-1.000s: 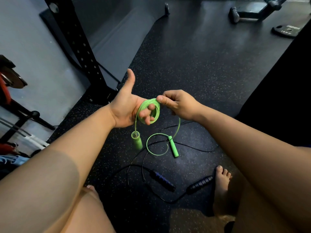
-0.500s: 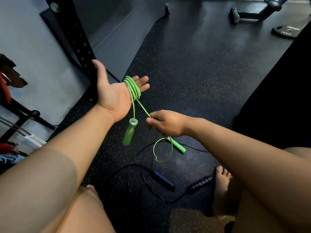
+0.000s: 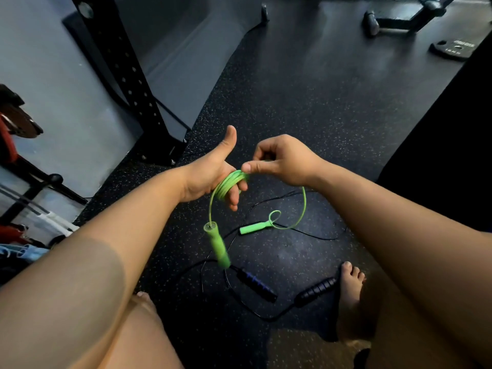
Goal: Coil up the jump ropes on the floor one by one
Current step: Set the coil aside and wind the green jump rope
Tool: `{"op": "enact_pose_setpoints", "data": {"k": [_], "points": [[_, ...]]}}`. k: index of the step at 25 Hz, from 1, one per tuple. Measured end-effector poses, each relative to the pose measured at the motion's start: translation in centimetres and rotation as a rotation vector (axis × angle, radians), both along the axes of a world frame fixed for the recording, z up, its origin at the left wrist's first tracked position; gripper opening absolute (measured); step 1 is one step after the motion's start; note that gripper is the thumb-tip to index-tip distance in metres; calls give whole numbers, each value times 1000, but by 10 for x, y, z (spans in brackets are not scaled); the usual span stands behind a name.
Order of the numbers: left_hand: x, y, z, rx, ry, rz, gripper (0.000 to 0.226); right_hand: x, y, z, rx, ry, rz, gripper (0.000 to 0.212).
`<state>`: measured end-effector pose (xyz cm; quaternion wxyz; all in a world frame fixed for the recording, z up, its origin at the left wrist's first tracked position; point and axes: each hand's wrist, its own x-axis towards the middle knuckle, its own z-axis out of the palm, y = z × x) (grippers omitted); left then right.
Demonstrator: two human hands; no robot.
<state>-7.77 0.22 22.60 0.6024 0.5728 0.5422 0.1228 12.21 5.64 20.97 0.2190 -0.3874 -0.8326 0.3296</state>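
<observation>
Bright-green plastic jump rope [image 3: 226, 186] coiled on your left hand [image 3: 207, 174].
Thumb up and fingers straight, it carries the coils; your right hand [image 3: 285, 161] pinches the cord at their 2 o'clock. One green handle [image 3: 218, 246] dangles at 6 o'clock.

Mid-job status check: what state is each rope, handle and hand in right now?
Left hand: thumb up, coil round fingers.
Right hand: pinches green cord.
Green jump rope: partly coiled, rest loose.
First green handle: dangling.
Second green handle: on floor.
Black jump rope: uncoiled, on floor.
</observation>
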Motion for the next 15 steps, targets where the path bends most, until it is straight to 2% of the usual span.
{"op": "enact_pose_setpoints", "data": {"k": [3, 6, 9, 11, 15], "points": [[0, 2, 6, -41, -216, 69, 114, 0, -1, -7, -18, 35, -31, 41], [-4, 2, 13, -29, -485, 225, 116, -3, -7, -19, -131, 79, -72, 46], [-10, 2, 16, -23, -765, 368, 118, -11, -15, -33, -220, 72, -51, 39], [-9, 3, 13, 12, -819, 408, 119, -17, -21, -38, -267, 22, -11, 36], [0, 3, 7, 102, -798, 515, 122, -23, -31, -37, -280, -119, 75, 33]]}}
